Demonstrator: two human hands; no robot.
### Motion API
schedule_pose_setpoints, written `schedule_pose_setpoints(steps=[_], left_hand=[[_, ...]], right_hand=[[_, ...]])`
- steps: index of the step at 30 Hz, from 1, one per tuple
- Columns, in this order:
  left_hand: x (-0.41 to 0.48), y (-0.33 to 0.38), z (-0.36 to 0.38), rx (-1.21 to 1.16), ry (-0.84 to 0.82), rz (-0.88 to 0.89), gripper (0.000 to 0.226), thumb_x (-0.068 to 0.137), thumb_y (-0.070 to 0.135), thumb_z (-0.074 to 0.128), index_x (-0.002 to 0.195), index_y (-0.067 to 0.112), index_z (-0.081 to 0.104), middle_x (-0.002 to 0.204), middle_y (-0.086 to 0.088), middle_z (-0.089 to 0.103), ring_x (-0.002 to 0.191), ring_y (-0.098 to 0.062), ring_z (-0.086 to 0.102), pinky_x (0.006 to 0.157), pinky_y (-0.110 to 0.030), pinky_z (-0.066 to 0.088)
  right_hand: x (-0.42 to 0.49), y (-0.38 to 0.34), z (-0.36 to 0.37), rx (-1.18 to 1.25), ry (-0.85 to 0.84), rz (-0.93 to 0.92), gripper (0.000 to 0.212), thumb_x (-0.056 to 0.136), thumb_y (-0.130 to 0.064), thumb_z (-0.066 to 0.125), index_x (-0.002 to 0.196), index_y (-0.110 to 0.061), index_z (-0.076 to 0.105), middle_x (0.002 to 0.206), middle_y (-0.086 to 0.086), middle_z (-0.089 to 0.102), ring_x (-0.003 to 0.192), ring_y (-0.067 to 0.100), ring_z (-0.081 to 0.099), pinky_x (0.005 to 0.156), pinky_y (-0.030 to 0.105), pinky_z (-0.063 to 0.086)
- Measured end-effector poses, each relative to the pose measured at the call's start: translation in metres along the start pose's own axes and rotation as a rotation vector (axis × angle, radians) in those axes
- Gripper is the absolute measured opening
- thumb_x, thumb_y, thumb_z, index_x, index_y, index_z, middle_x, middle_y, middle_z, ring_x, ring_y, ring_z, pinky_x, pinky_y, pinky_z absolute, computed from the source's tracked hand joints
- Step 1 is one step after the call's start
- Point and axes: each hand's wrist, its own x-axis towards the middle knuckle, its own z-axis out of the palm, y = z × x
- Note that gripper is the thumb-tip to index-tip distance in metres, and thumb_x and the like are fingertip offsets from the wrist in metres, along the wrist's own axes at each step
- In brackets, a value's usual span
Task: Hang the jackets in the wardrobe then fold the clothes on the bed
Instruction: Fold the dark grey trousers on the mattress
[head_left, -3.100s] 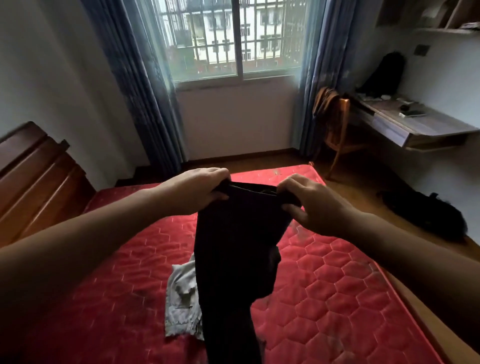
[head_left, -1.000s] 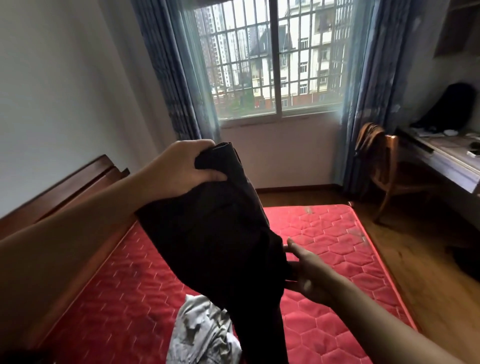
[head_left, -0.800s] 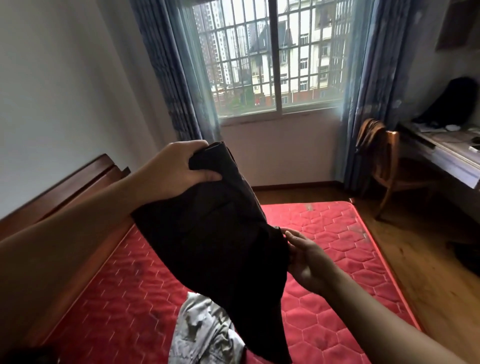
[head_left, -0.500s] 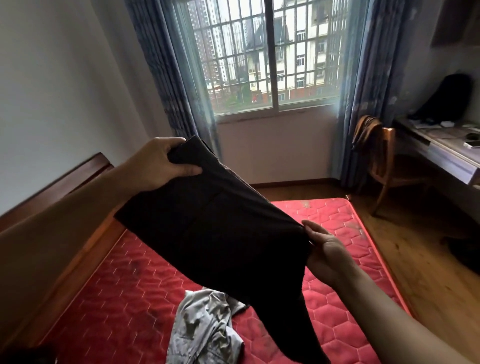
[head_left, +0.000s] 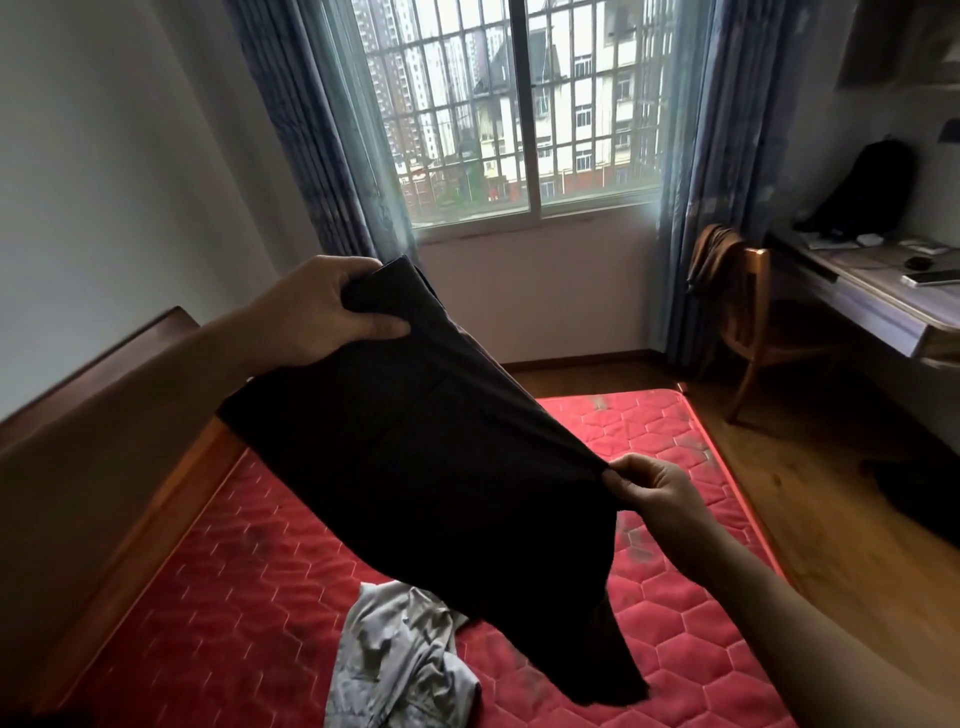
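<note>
- Left hand (head_left: 317, 312) grips the smooth black garment (head_left: 426, 467) at its top corner, fingers curled round it.
- Right hand (head_left: 657, 499) pinches its lower edge above the quilted red mattress (head_left: 675, 649).

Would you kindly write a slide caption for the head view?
Both hands, left hand and right hand, hold black trousers stretched above the red mattress.

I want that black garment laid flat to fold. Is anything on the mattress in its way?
Yes: a crumpled grey garment lies on the red mattress, right below the black garment held up by the left hand and right hand.
</note>
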Motion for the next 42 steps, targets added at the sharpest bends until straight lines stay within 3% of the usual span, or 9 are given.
schedule_pose_setpoints(steps=[7, 11, 14, 20, 25, 32, 36, 39, 42], left_hand=[[0.010, 0.014, 0.009, 0.087, -0.112, 0.049, 0.024, 0.076, 0.027, 0.085, 0.088, 0.039, 0.068, 0.085, 0.019, 0.073, 0.077, 0.003, 0.068, 0.070, -0.013, 0.050], [0.014, 0.025, 0.024, 0.156, -0.214, 0.082, 0.022, 0.078, 0.027, 0.085, 0.093, 0.023, 0.070, 0.084, 0.004, 0.072, 0.078, -0.013, 0.070, 0.074, -0.037, 0.057], [0.012, 0.035, 0.026, 0.190, -0.247, 0.117, 0.023, 0.078, 0.024, 0.085, 0.093, 0.017, 0.069, 0.082, 0.000, 0.070, 0.075, -0.014, 0.068, 0.072, -0.037, 0.055], [0.001, 0.041, -0.009, 0.240, -0.115, 0.079, 0.019, 0.078, 0.032, 0.083, 0.086, 0.027, 0.067, 0.079, 0.007, 0.069, 0.071, -0.005, 0.065, 0.065, -0.028, 0.049], [-0.005, 0.042, -0.016, 0.273, -0.115, 0.047, 0.021, 0.077, 0.032, 0.084, 0.080, 0.033, 0.063, 0.077, 0.011, 0.068, 0.070, -0.001, 0.064, 0.066, -0.026, 0.047], [-0.008, 0.037, -0.018, 0.216, -0.088, 0.014, 0.024, 0.077, 0.034, 0.084, 0.094, 0.026, 0.070, 0.086, 0.006, 0.073, 0.079, -0.011, 0.070, 0.081, -0.047, 0.057], [-0.004, 0.042, -0.007, 0.230, -0.129, 0.042, 0.022, 0.077, 0.034, 0.085, 0.089, 0.027, 0.068, 0.081, 0.008, 0.071, 0.073, -0.005, 0.067, 0.072, -0.035, 0.054], [0.000, 0.048, 0.008, 0.296, -0.160, 0.081, 0.028, 0.074, 0.039, 0.086, 0.089, 0.023, 0.068, 0.080, 0.005, 0.069, 0.073, -0.007, 0.065, 0.069, -0.033, 0.052], [0.002, 0.051, 0.020, 0.327, -0.150, 0.123, 0.031, 0.070, 0.045, 0.086, 0.083, 0.025, 0.066, 0.074, 0.008, 0.065, 0.070, -0.004, 0.062, 0.062, -0.024, 0.045]], right_hand=[[0.015, -0.061, 0.029, -0.387, -0.242, -0.022, 0.056, 0.083, -0.032, 0.081, 0.133, -0.030, 0.058, 0.136, -0.012, 0.054, 0.125, 0.000, 0.050, 0.097, 0.022, 0.039], [0.027, -0.143, 0.087, -0.269, -0.320, -0.302, 0.041, 0.087, -0.012, 0.077, 0.125, -0.011, 0.061, 0.113, 0.015, 0.070, 0.102, 0.015, 0.067, 0.090, 0.032, 0.055], [0.041, -0.180, 0.101, -0.520, -0.316, -0.435, 0.023, 0.089, -0.016, 0.076, 0.107, -0.004, 0.067, 0.091, 0.013, 0.069, 0.082, 0.013, 0.059, 0.083, 0.040, 0.052], [0.036, -0.108, 0.072, -0.801, -0.447, -0.172, 0.015, 0.096, -0.009, 0.064, 0.104, -0.001, 0.074, 0.093, 0.002, 0.072, 0.085, 0.014, 0.065, 0.087, 0.047, 0.055], [0.029, -0.059, 0.057, -0.761, -0.478, -0.017, 0.018, 0.096, -0.011, 0.064, 0.081, -0.019, 0.070, 0.066, -0.009, 0.066, 0.059, 0.003, 0.061, 0.057, 0.026, 0.052], [0.025, -0.059, 0.026, -1.039, -0.478, 0.058, 0.013, 0.093, -0.019, 0.069, 0.083, -0.027, 0.071, 0.085, -0.007, 0.071, 0.073, -0.001, 0.059, 0.076, 0.032, 0.054], [0.028, -0.134, 0.046, -0.751, -0.395, -0.081, 0.050, 0.086, -0.020, 0.079, 0.133, -0.017, 0.061, 0.131, -0.001, 0.063, 0.122, 0.018, 0.061, 0.102, 0.029, 0.049], [0.019, -0.196, 0.078, -0.405, -0.336, -0.291, 0.041, 0.089, -0.020, 0.075, 0.127, -0.008, 0.062, 0.117, 0.013, 0.072, 0.109, 0.027, 0.068, 0.094, 0.037, 0.056], [0.014, -0.224, 0.096, -0.475, -0.252, -0.406, 0.031, 0.089, -0.024, 0.077, 0.111, -0.005, 0.066, 0.095, 0.013, 0.073, 0.088, 0.026, 0.071, 0.084, 0.045, 0.056]])
